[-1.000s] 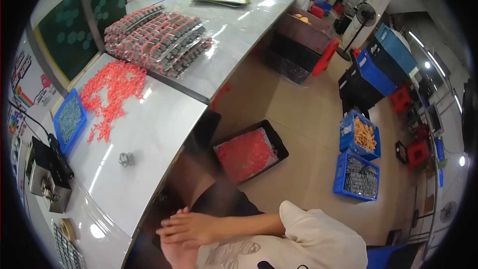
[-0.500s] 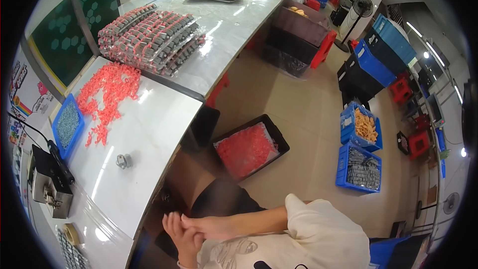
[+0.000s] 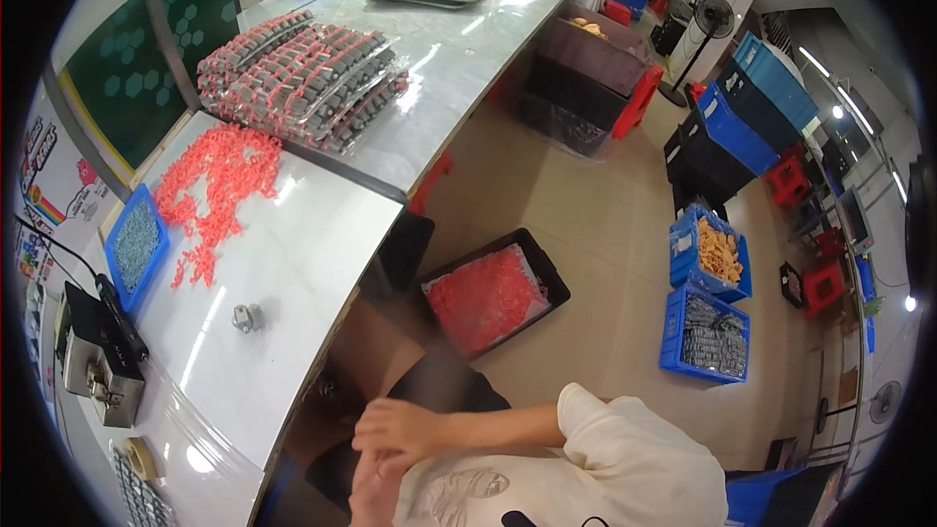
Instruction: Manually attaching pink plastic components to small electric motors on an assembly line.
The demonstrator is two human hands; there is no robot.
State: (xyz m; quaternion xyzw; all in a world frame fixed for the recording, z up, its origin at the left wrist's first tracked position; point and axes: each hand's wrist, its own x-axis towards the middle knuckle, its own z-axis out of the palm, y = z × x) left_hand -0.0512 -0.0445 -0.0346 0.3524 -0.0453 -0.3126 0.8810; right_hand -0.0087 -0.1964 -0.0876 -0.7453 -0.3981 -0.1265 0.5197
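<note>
My right hand [image 3: 400, 426] lies over my left hand [image 3: 375, 488] in front of my body, beside the table's edge. The fingers of the right hand curl round the left, and no object shows between them. Most of my left hand's fingers are hidden beneath the right. On the white table [image 3: 293, 263], the nearest item is a small grey part [image 3: 246, 318]. Farther back, a loose heap of small red-pink plastic pieces [image 3: 220, 171] spreads over the tabletop. A blue tray [image 3: 159, 252] of tiny blue-grey pieces stands left of the heap.
Stacked clear trays of grey parts with red pieces [image 3: 303, 83] sit at the back. At the left are a metal-and-black device [image 3: 117, 392] and a tape roll [image 3: 142, 459]. A black bin [image 3: 556, 283] of red pieces and blue crates [image 3: 673, 346] stand on the floor.
My right hand has slid up over the back of my left hand, covering its fingers, which stuck out before. The view has shifted slightly; the table items have not moved.
</note>
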